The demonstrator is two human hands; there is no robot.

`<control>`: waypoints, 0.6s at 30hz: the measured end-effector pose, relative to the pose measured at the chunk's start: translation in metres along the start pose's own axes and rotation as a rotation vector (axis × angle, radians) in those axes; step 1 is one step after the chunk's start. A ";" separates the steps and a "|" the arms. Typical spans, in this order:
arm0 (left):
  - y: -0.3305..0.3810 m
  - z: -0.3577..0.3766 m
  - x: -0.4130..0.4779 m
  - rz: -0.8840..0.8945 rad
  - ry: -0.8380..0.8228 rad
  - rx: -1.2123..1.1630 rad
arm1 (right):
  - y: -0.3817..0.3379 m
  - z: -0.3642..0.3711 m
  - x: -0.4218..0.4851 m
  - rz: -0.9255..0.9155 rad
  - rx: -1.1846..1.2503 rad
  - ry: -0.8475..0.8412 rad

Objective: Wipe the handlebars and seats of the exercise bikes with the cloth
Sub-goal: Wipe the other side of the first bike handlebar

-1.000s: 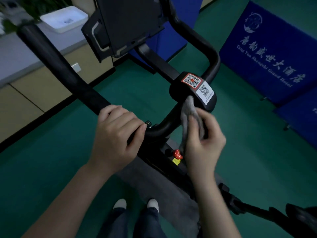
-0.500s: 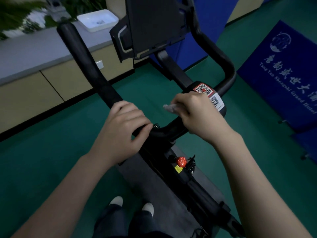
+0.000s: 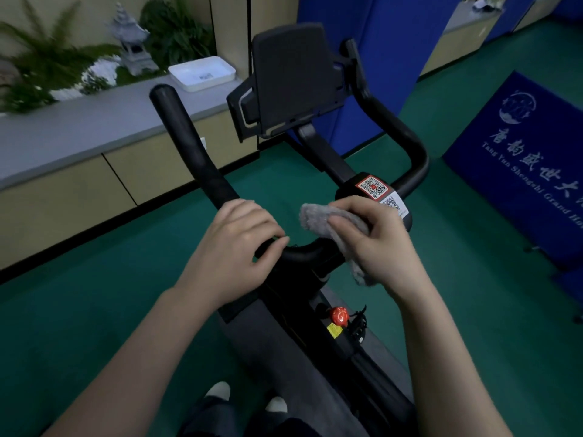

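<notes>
1. The fingers (image 3: 268, 230) of the left hand (image 3: 233, 247) are curled over the black handlebar (image 3: 189, 146) a little left of the frame's middle. They grip it where the long left bar bends into the low centre curve.
2. The right hand (image 3: 375, 244), just right of centre, is closed round a grey cloth (image 3: 315, 217), its thumb (image 3: 339, 230) pinching the fabric against the other fingers.
3. The cloth bunches out to the upper left of that hand, and a tail of it hangs below the hand. It lies against the handlebar's centre curve, beside the black block carrying two QR stickers (image 3: 372, 186).
4. The two hands are near each other, with a short bare stretch of bar between them.
5. The handlebar's left arm rises toward the upper left; its right arm loops up past the stickers to the upper middle. A dark console (image 3: 293, 80) stands between them.
6. Below the hands, the frame carries a red knob (image 3: 339, 315) with a small yellow label just under it. The bike stands on a grey mat (image 3: 268, 348).
7. At the bottom edge, two white shoe tips (image 3: 217, 391) show on the green floor (image 3: 79, 310).
8. In the upper left, a grey counter (image 3: 63, 134) bears a white tray (image 3: 202, 72), a stone lantern (image 3: 132, 48) and blurred green plants.
9. At the right edge lies a blue mat (image 3: 530, 159) with white lettering.
</notes>
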State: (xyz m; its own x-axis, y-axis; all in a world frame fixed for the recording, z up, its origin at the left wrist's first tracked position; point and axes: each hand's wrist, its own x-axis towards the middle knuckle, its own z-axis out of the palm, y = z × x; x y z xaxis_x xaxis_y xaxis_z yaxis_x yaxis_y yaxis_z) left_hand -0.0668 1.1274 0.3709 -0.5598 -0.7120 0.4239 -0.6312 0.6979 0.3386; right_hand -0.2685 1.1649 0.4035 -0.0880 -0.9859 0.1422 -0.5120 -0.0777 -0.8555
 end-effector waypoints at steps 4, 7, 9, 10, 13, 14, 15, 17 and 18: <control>0.008 -0.003 -0.004 0.000 0.009 0.012 | 0.009 -0.002 -0.023 0.037 0.216 0.203; 0.015 -0.005 -0.013 -0.002 0.045 0.028 | 0.012 0.002 -0.030 0.042 0.264 0.239; 0.018 -0.008 -0.022 -0.032 0.074 0.041 | 0.010 0.006 -0.029 0.032 0.298 0.236; 0.020 -0.010 -0.027 -0.053 0.083 0.049 | 0.007 0.008 -0.028 0.022 0.311 0.230; 0.021 -0.018 -0.045 -0.116 0.091 0.077 | -0.002 0.018 -0.024 -0.016 0.327 0.178; 0.020 -0.022 -0.052 -0.137 0.089 0.087 | -0.005 0.023 -0.024 -0.026 0.329 0.156; 0.019 -0.025 -0.060 -0.160 0.082 0.097 | -0.008 0.028 -0.025 -0.035 0.331 0.136; 0.016 -0.032 -0.077 -0.226 0.051 0.114 | -0.015 0.040 -0.030 -0.056 0.341 0.100; 0.014 -0.035 -0.087 -0.269 0.024 0.117 | -0.018 0.047 -0.033 -0.064 0.346 0.082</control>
State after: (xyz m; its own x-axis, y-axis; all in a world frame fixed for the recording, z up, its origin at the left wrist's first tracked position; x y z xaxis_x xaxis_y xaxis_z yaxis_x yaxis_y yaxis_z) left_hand -0.0078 1.2017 0.3683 -0.3521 -0.8672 0.3521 -0.8137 0.4695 0.3426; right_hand -0.2161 1.1922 0.3907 -0.1408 -0.9633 0.2284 -0.2007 -0.1982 -0.9594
